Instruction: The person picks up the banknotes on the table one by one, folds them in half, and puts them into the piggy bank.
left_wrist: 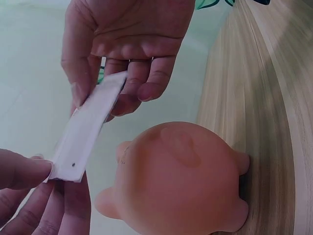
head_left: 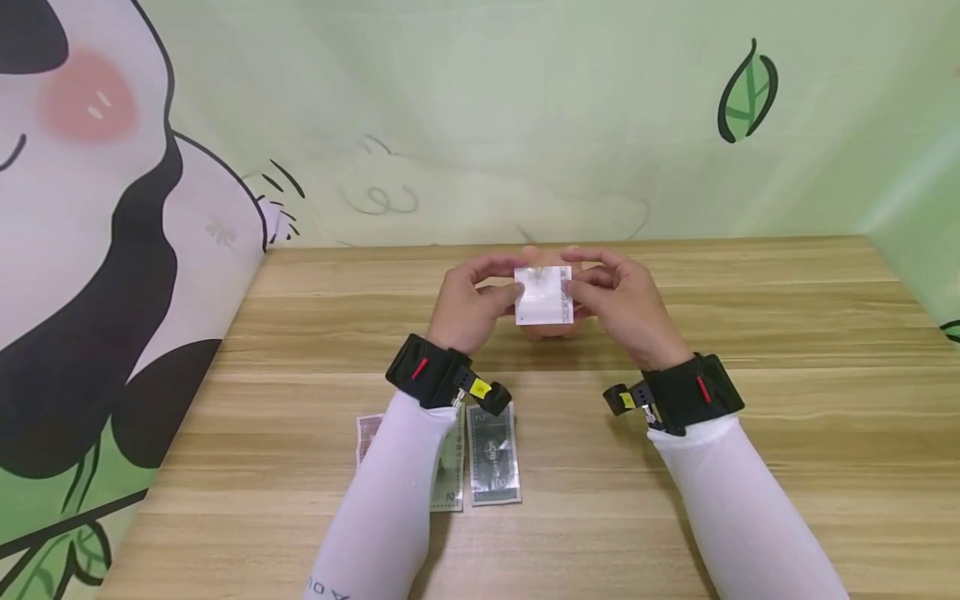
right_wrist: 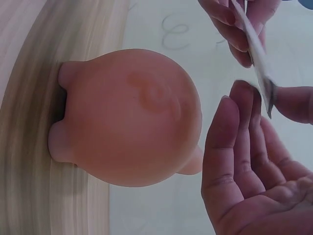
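Both hands hold a small folded white note (head_left: 543, 296) just above a pink piggy bank (head_left: 551, 331) that stands on the wooden table (head_left: 750, 433). My left hand (head_left: 480, 296) pinches the note's left edge and my right hand (head_left: 611, 287) pinches its right edge. From the left wrist, the note (left_wrist: 85, 129) runs slanted between my left fingertips (left_wrist: 29, 171) and the right hand (left_wrist: 127, 49), with the piggy bank (left_wrist: 181, 178) below. The right wrist view has the piggy bank (right_wrist: 132, 117) beside my right hand (right_wrist: 249, 166) and the note (right_wrist: 259, 63) edge-on.
Flat banknotes lie on the table under and beside my left forearm: a dark green one (head_left: 493, 454), a paler one (head_left: 450, 471) and a reddish one (head_left: 366, 433). A wall with a cartoon mural (head_left: 112, 250) borders the table at the back and left.
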Action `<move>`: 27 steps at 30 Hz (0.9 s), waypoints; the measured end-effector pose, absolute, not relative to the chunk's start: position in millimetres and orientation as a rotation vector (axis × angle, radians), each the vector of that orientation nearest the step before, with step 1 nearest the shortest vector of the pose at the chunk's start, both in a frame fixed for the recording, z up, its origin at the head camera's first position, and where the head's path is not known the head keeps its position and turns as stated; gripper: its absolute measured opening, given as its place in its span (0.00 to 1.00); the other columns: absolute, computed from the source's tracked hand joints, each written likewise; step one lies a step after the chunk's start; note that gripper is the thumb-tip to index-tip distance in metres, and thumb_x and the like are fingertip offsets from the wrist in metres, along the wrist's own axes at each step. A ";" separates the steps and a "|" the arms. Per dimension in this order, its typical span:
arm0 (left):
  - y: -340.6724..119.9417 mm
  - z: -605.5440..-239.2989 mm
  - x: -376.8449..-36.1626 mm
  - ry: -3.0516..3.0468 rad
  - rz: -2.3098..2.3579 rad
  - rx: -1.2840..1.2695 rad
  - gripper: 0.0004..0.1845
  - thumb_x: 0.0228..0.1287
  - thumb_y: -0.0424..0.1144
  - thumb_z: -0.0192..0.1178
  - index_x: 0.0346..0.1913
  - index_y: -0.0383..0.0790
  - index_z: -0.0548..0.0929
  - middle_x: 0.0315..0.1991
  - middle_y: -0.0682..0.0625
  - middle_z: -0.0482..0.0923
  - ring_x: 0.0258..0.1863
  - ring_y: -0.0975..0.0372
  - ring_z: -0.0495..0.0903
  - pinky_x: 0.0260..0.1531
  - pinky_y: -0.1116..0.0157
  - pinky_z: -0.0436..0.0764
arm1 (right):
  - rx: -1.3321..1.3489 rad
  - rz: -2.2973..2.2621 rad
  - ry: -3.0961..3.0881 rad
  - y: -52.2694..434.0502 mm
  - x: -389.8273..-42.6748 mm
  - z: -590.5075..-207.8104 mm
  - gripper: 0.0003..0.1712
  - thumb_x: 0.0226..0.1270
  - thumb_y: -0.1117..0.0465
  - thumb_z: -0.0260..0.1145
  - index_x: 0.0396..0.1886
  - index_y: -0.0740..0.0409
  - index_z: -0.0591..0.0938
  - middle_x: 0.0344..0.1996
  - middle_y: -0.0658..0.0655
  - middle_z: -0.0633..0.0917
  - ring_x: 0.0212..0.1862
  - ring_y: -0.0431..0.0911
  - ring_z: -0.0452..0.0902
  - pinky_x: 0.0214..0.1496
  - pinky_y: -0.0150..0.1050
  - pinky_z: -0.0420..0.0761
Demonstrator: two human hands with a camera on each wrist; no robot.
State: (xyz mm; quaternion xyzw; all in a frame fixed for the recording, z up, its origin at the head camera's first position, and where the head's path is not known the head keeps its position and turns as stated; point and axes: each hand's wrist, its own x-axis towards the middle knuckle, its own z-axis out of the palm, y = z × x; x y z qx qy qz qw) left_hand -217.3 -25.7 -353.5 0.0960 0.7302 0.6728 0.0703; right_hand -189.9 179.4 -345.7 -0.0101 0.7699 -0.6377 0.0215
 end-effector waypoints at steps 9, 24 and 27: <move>-25.7 -353.0 -217.5 2.178 2.003 0.290 0.22 0.67 0.28 0.65 0.64 0.38 0.81 0.51 0.38 0.87 0.43 0.55 0.88 0.46 0.56 0.91 | -0.037 -2.017 2.425 178.2 -189.8 -346.9 0.22 0.73 0.70 0.65 0.65 0.63 0.80 0.40 0.47 0.87 0.42 0.38 0.83 0.41 0.32 0.87; -25.0 -353.7 -216.3 2.270 1.965 0.283 0.18 0.68 0.27 0.65 0.60 0.29 0.82 0.48 0.35 0.87 0.41 0.56 0.88 0.42 0.62 0.91 | 0.023 -1.909 2.473 176.6 -191.0 -345.8 0.19 0.72 0.67 0.67 0.60 0.66 0.81 0.46 0.57 0.88 0.44 0.38 0.83 0.45 0.31 0.87; -24.8 -354.5 -216.5 2.266 1.970 0.283 0.18 0.68 0.26 0.65 0.59 0.29 0.82 0.48 0.35 0.87 0.39 0.57 0.87 0.41 0.62 0.91 | 0.030 -1.897 2.481 176.5 -190.4 -345.7 0.17 0.72 0.68 0.67 0.57 0.67 0.81 0.48 0.60 0.88 0.44 0.39 0.84 0.45 0.31 0.87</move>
